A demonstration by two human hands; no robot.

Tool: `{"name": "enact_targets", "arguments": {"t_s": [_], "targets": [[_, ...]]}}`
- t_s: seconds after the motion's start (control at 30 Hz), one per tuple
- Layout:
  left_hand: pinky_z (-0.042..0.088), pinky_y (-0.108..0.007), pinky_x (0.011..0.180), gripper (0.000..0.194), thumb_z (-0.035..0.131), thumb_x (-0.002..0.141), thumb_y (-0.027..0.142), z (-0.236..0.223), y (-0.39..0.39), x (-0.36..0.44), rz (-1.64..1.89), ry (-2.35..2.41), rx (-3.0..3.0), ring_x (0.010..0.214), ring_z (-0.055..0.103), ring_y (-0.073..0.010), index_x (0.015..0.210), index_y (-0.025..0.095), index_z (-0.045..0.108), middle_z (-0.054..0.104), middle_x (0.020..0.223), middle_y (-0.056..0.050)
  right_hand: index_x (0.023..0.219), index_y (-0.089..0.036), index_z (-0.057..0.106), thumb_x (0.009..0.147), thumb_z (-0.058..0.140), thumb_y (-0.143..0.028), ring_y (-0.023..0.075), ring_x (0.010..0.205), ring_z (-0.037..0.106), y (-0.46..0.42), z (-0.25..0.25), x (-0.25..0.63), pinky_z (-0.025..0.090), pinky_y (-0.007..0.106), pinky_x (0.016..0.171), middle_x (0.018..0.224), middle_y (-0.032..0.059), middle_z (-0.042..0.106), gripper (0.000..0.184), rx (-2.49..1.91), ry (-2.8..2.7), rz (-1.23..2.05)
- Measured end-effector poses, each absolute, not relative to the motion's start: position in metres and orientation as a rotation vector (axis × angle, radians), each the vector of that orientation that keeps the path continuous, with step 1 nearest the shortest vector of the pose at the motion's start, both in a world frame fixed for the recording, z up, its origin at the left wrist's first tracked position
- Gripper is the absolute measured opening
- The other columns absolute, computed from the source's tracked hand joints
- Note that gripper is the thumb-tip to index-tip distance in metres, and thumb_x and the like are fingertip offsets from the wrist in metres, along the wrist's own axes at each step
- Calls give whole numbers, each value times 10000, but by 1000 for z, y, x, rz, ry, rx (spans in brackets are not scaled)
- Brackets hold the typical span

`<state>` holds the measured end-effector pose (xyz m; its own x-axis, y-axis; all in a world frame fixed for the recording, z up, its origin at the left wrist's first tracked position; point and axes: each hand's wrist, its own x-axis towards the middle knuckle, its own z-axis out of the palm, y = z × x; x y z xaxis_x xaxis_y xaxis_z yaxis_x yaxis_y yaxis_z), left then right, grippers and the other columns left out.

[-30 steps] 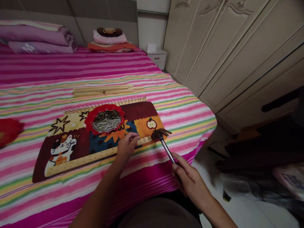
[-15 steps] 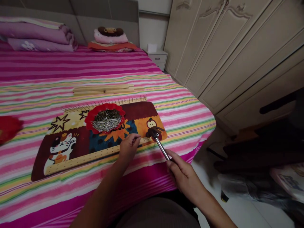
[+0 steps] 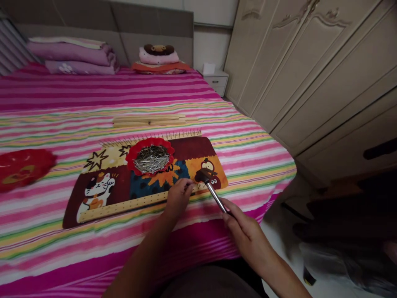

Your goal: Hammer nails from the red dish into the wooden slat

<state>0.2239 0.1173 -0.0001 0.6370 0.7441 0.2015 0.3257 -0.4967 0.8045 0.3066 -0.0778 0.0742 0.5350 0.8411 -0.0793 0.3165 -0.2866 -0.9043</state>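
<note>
My right hand [image 3: 245,229] is wrapped around the dark grip of a hammer [image 3: 216,196] with a shiny metal shaft. Its dark head hangs over the right end of a wooden strip [image 3: 124,205] dotted with small holes or marks. Beside the head, a few small nails [image 3: 201,186] stick up from the strip. My left hand [image 3: 179,196] is closed in a pinch at the strip, just left of the hammer head; what lies between the fingertips is too small to make out. Behind it, a red scalloped bowl [image 3: 133,165] holds many loose nails [image 3: 152,159].
A patterned mat [image 3: 120,182] lies under the bowl and strip on a striped bed [image 3: 248,153]. Along its far edge, another strip [image 3: 182,134] bristles with upright nails. Bare wooden slats [image 3: 149,121] lie beyond; a red plate-like item [image 3: 27,165] is at left. Wardrobes [image 3: 297,62] stand at right.
The view has shifted left, so things on the bed appear farther right and more of the red item shows. The hammer head stays low over the strip's right end; my left hand keeps its pinch.
</note>
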Motion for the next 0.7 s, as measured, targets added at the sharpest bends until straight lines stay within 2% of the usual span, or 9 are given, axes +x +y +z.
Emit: {"name": "enact_targets", "arguments": {"t_s": [0.13,0.2,0.3,0.4,0.57,0.7], "targets": [[448,-221,612,141,536,770,261,6,125,218,691,809,2064,621,561,-105,859,207,630,642,759,1,1280,-201,540,891,434,-413,145,597,580,-89,71,309,479,213,542,688,-2,635,456,-1833,-802,707],[457,-238,642,174,505,794,274,16,139,211,764,881,2107,655,576,-121,888,208,635,649,774,-9,1270,-212,556,876,463,-434,169,774,642,-93,68,312,514,221,662,835,29,691,462,-1830,-752,695],[456,-286,734,180,486,797,258,34,170,203,903,1174,2265,802,596,-174,853,207,649,656,862,-47,1268,-239,564,861,491,-453,194,1008,618,-98,63,315,492,250,837,999,44,696,466,-1831,-697,676],[443,-311,730,173,499,771,227,46,199,203,657,1411,2457,863,595,-227,803,188,665,649,905,-96,1261,-241,573,839,518,-472,205,962,638,-100,60,316,504,263,823,924,40,710,484,-1825,-664,680],[427,-299,641,223,478,783,267,49,219,216,260,1532,2526,772,618,-238,758,183,683,661,822,-116,1253,-224,583,834,527,-479,209,885,657,-100,58,313,527,260,748,824,32,709,494,-1796,-658,709],[430,-293,641,233,480,771,226,53,217,223,144,1604,2534,794,633,-248,831,151,692,668,885,-151,1260,-229,577,835,531,-471,215,973,637,-100,55,312,510,278,814,922,43,712,491,-1819,-672,701]]}}
